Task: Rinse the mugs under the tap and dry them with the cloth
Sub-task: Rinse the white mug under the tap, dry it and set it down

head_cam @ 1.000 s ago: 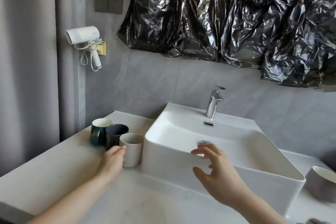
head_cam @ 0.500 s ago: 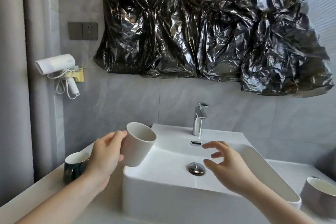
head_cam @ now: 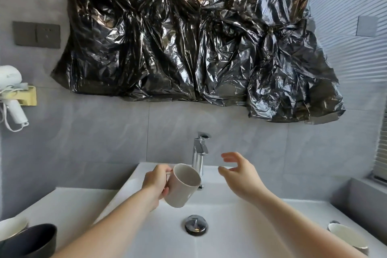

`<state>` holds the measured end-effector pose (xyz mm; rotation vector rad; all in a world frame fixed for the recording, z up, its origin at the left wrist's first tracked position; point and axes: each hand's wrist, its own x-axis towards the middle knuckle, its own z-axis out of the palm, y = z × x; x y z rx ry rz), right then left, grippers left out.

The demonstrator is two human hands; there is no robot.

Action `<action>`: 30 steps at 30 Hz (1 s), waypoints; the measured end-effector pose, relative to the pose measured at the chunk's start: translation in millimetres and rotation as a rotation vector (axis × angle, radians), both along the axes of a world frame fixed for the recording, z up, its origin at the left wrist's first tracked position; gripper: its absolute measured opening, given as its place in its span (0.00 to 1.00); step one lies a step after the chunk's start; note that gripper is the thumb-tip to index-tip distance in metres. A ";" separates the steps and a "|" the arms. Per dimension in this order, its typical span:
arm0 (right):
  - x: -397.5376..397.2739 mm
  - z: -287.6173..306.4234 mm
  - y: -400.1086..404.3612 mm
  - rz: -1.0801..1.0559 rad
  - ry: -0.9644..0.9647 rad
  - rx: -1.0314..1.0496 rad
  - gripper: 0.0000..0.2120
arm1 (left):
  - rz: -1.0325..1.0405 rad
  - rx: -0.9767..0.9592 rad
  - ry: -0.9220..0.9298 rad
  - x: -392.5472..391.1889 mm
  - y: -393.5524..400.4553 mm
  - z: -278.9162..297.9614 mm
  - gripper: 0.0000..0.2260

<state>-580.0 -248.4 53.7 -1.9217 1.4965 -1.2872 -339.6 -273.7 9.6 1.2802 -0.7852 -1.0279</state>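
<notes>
My left hand (head_cam: pixel 156 181) grips a beige mug (head_cam: pixel 182 186) by its handle and holds it tilted over the white sink basin (head_cam: pixel 226 211), just left of the chrome tap (head_cam: pixel 200 153). To the right of the tap my right hand (head_cam: pixel 240 172) hovers with spread fingers, holding nothing. A dark mug (head_cam: pixel 31 239) and a white-rimmed mug (head_cam: pixel 12 226) stand on the counter at the lower left. Another mug (head_cam: pixel 347 236) stands at the lower right. No cloth is in view.
The chrome drain plug (head_cam: pixel 195 225) sits in the basin floor. Black plastic sheeting (head_cam: pixel 188 37) covers the wall above the tap. A white hair dryer (head_cam: pixel 11 94) hangs on the left wall below a switch panel (head_cam: pixel 36 34). A grey ledge (head_cam: pixel 360 197) rises at the right.
My left hand took the beige mug from the counter and carried it right, over the basin beside the tap. My right hand rose from the basin's front rim toward the tap.
</notes>
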 end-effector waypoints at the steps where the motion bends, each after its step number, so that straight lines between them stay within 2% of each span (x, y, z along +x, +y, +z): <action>1: 2.7 2.7 -10.0 -0.011 -0.006 -0.009 0.17 | 0.000 0.021 0.000 -2.3 -9.8 -4.5 0.06; 5: 18.7 18.8 -49.1 -0.042 0.005 -0.067 0.20 | -0.041 0.060 -0.004 -13.4 -36.7 -10.8 0.06; 8: 34.1 30.5 -72.9 -0.057 0.108 -0.157 0.20 | -0.093 0.056 0.032 -21.0 -40.4 -11.8 0.08; 13: 42.7 33.0 -97.9 -0.144 0.229 -0.286 0.13 | -0.158 0.015 0.066 -24.7 -38.1 -20.2 0.13; 17: 39.7 37.6 -107.1 -0.176 0.279 -0.350 0.11 | -0.184 0.004 0.088 -31.5 -44.6 -24.5 0.07; 19: 41.1 41.7 -109.5 -0.179 0.287 -0.360 0.12 | -0.180 0.003 0.124 -33.9 -48.6 -25.6 0.07; 26: 46.9 51.0 -111.1 -0.179 0.247 -0.292 0.13 | -0.154 -0.006 0.213 -31.4 -54.2 -28.1 0.11; 30: 46.4 39.8 -98.0 -0.155 0.044 -0.228 0.18 | -0.165 0.001 0.219 -30.0 -53.5 -28.8 0.12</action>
